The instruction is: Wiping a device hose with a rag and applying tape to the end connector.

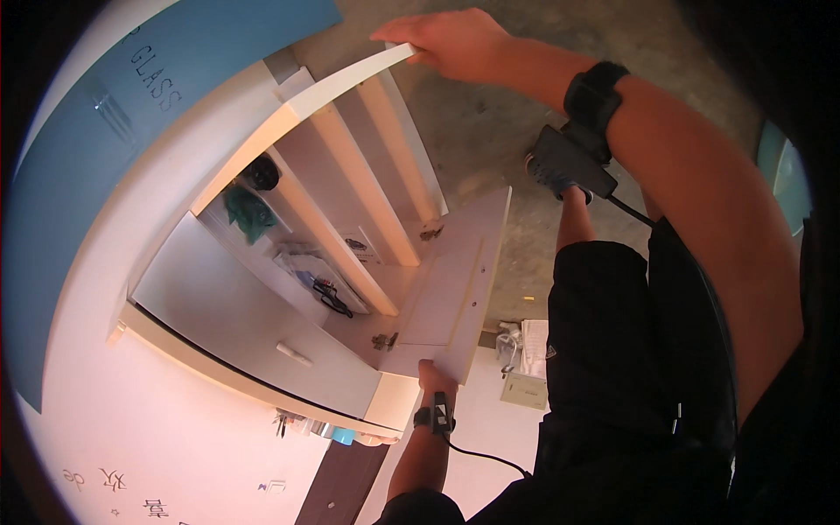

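Observation:
A white cabinet [394, 83] with pale wood-coloured edges stands open, tilted in the view. My left hand [437, 376] is closed on the lower edge of an open cabinet door [451, 289], whose metal hinges show on its inner side. Up at the top, my right hand [446, 42] grips the end of a second white door [350, 80], seen nearly edge-on; its fingers lie partly behind the edge. Between the doors, the shelves hold a green plastic bag [248, 214], a dark round object [261, 172] and a clear bag with a black cord [331, 297].
A closed white front [249, 302] with a handle adjoins the open part. The blue top surface [131, 105] lies at upper left. Papers and a plastic bag [522, 350] lie beside my leg. My shoe [556, 171] rests on the concrete floor [490, 131]. Small items line the wall's edge.

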Action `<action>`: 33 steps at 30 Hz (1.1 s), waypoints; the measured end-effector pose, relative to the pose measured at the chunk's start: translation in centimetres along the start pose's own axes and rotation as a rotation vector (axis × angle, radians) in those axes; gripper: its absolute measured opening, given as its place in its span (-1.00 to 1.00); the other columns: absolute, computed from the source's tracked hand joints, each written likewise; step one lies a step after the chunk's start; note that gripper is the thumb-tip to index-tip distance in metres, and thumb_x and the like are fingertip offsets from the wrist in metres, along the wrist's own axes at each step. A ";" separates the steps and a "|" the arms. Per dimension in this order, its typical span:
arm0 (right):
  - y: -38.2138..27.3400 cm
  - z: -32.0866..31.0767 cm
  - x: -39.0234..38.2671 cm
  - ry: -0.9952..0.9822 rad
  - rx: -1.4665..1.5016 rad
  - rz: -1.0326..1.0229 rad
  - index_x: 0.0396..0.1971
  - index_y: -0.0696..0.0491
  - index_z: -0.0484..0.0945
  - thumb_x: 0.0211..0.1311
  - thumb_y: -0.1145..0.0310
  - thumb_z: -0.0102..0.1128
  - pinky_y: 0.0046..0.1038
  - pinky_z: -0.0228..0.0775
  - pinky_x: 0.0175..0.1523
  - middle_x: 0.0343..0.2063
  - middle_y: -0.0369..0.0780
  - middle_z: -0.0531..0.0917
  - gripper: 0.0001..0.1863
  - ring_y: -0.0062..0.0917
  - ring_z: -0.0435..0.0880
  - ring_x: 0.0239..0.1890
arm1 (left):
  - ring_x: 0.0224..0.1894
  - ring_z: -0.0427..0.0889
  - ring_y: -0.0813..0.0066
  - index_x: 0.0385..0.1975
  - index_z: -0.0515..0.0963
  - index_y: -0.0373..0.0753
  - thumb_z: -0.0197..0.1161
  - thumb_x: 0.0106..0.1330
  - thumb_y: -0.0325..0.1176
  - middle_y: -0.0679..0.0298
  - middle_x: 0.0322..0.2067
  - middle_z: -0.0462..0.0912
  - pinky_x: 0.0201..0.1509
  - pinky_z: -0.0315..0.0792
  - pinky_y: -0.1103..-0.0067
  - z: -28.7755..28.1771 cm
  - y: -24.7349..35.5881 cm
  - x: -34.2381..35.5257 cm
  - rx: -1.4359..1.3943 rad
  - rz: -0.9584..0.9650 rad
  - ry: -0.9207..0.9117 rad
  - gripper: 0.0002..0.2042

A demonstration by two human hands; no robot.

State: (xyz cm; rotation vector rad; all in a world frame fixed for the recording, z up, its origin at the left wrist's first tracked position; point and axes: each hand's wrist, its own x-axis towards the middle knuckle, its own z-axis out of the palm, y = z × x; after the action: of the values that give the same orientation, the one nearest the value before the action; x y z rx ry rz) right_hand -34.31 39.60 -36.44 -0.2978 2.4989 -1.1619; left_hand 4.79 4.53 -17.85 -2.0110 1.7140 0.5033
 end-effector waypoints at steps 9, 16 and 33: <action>0.3 1.6 1.3 0.110 0.107 -0.061 0.21 -0.19 0.38 0.25 0.29 0.11 -0.21 0.49 -0.07 -0.02 -0.18 0.60 -0.51 -0.22 0.62 -0.08 | -0.01 0.55 0.22 0.00 0.46 -0.30 -0.13 0.24 -0.16 0.13 0.02 0.54 -0.02 0.48 0.41 -1.1 0.4 0.0 -0.281 -0.070 -0.025 -0.55; 2.7 2.8 3.3 0.229 0.197 -0.225 0.18 -0.14 0.42 0.29 0.29 0.13 -0.32 0.46 0.07 0.06 -0.22 0.57 -0.56 -0.27 0.58 0.02 | 0.00 0.52 0.24 -0.03 0.36 -0.38 0.08 0.07 -0.60 0.05 -0.07 0.49 0.06 0.43 0.42 -2.9 1.0 -0.6 0.149 0.338 -0.168 -0.61; -11.0 12.0 -8.9 -0.330 -0.071 -0.153 0.24 -0.10 0.20 -0.07 0.53 0.18 -0.22 0.50 -0.02 0.26 -0.21 0.31 -0.24 -0.18 0.49 0.14 | 0.35 0.19 0.28 0.33 0.14 -0.20 -0.23 0.51 -0.03 0.22 0.31 0.23 0.39 0.12 0.29 -0.4 2.4 -3.8 -1.596 0.417 -0.626 -0.48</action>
State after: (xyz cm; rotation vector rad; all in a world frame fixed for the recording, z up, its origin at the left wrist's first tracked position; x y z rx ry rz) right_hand -20.84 27.28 -33.02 -0.6537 2.2589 -0.9878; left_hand 1.82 7.18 -15.70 -1.6900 1.2561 2.9264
